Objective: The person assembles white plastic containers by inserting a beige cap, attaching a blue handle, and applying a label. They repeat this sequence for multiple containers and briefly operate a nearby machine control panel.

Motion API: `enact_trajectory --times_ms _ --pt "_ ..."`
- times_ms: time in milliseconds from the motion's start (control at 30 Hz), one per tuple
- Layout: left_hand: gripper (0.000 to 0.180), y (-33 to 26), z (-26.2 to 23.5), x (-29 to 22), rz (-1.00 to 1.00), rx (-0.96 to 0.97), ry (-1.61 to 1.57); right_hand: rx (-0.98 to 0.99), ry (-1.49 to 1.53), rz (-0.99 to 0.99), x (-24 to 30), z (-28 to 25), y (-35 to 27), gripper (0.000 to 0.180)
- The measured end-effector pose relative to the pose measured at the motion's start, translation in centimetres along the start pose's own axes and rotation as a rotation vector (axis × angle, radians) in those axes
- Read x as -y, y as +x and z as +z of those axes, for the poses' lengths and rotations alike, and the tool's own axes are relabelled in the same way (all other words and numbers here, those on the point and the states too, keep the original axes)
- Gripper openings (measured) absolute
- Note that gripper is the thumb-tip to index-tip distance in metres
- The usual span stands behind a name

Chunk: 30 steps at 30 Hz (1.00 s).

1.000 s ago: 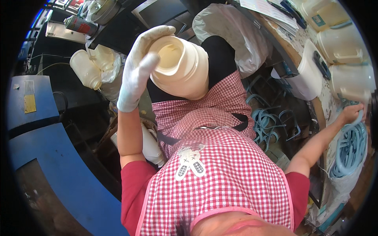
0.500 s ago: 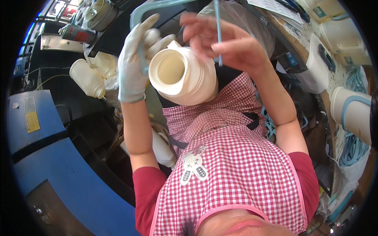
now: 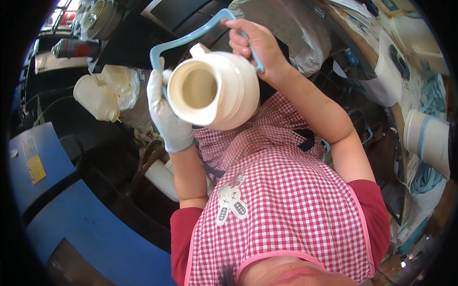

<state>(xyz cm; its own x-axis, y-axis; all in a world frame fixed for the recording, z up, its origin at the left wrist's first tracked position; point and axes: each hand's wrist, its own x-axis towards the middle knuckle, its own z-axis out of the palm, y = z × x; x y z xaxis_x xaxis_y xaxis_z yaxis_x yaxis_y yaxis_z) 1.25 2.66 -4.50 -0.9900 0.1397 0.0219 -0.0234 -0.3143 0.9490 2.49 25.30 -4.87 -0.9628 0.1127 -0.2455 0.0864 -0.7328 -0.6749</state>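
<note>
My left hand (image 3: 167, 114), in a white glove, grips a white plastic jug (image 3: 234, 95) from its left side and holds it up in front of my chest. The jug's round mouth faces the camera and a small spout points up. My bare right hand (image 3: 255, 45) is closed on one end of a light blue curved handle (image 3: 191, 35). The handle arches over the top of the jug from right to left, and its far end sits by my gloved fingers. My red and white checked apron (image 3: 286, 205) fills the frame below.
More white jugs (image 3: 95, 97) and a spray can (image 3: 71, 47) lie at the upper left. A blue surface (image 3: 62, 209) runs along the left. At the right stand white jugs with blue handles (image 3: 424, 138), loose blue handles (image 3: 424, 176) and a plastic bag (image 3: 296, 28).
My right hand came back from the far right holding a blue handle and brought it over the jug. My left hand tilted the jug so that its mouth faces me.
</note>
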Motion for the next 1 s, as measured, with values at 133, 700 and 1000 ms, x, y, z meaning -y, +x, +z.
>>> enact_trajectory --times_ms 133,700,1000 --pt "0.035 0.2 2.7 0.0 -0.09 -0.011 -0.233 0.026 0.129 0.125 0.7 -2.4 1.0 0.025" --pt "0.044 -0.7 -1.2 2.7 -0.174 0.411 -0.752 0.206 -0.216 -0.106 0.8 -1.3 -3.0 0.043" --pt "0.037 -1.9 0.3 1.5 -0.224 0.232 -0.442 0.201 -0.032 -0.012 0.7 -2.4 -3.6 0.038"
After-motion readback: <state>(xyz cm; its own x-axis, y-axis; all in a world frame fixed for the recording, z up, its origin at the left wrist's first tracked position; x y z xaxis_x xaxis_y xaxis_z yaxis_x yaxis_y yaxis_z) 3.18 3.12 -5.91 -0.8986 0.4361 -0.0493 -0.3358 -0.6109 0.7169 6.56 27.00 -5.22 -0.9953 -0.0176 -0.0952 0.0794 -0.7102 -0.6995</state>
